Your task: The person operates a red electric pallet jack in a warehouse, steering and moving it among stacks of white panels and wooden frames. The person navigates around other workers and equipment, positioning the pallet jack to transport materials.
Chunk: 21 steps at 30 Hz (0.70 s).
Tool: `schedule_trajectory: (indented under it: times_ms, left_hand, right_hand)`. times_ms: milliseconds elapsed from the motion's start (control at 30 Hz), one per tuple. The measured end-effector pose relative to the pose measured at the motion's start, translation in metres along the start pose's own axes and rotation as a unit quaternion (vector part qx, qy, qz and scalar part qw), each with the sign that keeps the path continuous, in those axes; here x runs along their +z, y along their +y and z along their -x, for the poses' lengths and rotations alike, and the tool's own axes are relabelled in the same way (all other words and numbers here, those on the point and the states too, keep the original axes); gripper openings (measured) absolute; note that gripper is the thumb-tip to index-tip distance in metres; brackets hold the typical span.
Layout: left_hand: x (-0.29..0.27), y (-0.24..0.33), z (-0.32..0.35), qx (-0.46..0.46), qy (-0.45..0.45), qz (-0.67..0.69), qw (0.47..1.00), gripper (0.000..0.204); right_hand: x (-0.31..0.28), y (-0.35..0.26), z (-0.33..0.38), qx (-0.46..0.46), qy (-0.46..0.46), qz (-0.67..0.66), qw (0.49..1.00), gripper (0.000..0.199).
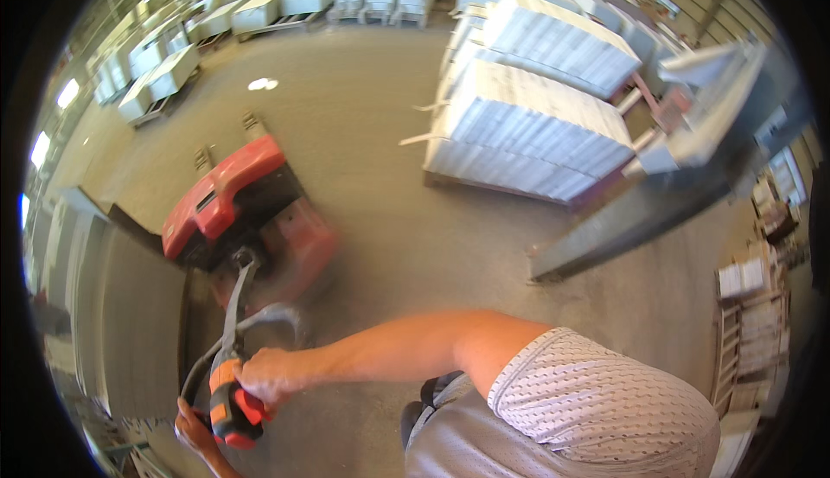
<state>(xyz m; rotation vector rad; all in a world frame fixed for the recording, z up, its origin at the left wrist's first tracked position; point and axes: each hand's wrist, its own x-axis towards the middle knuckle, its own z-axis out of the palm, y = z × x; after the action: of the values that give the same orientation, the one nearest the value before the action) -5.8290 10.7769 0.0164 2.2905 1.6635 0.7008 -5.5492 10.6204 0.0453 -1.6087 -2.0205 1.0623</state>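
A red electric pallet truck (229,193) stands on the floor to my left front, its forks pointing away from me. A grey metal tiller arm (238,301) runs from it back toward me and ends in a black, orange and red control handle (229,400). My right hand (264,374) is closed on the right side of this handle, the arm stretched across my body. On the handle's lower left side, my left hand (197,433) grips with curled fingers, partly hidden by the handle.
Strapped pale stone slabs (536,124) stand on a pallet at front right. Near them a grey steel post (640,210) slants across the view. Large grey panels (130,296) rise close on the left. More slab stacks (281,3) line the far side; white scraps (263,85) lie on the floor.
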Motion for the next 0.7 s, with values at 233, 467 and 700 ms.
schedule_trajectory:
  times_ms: [233, 467, 700]
  left_hand:
    - [-0.051, -0.067, 0.131, -0.062, 0.008, 0.068, 0.996, 0.075]
    - [-0.103, -0.106, 0.264, -0.079, 0.045, 0.023, 0.996, 0.075]
    - [-0.141, -0.145, 0.403, -0.091, 0.067, 0.036, 0.993, 0.072]
  right_hand:
    - [0.110, -0.075, 0.078, -0.009, 0.027, -0.007, 1.000, 0.107]
    - [0.200, -0.145, 0.155, -0.016, 0.006, -0.003, 1.000, 0.114]
    - [0.302, -0.186, 0.227, -0.058, 0.000, 0.004, 0.998, 0.110]
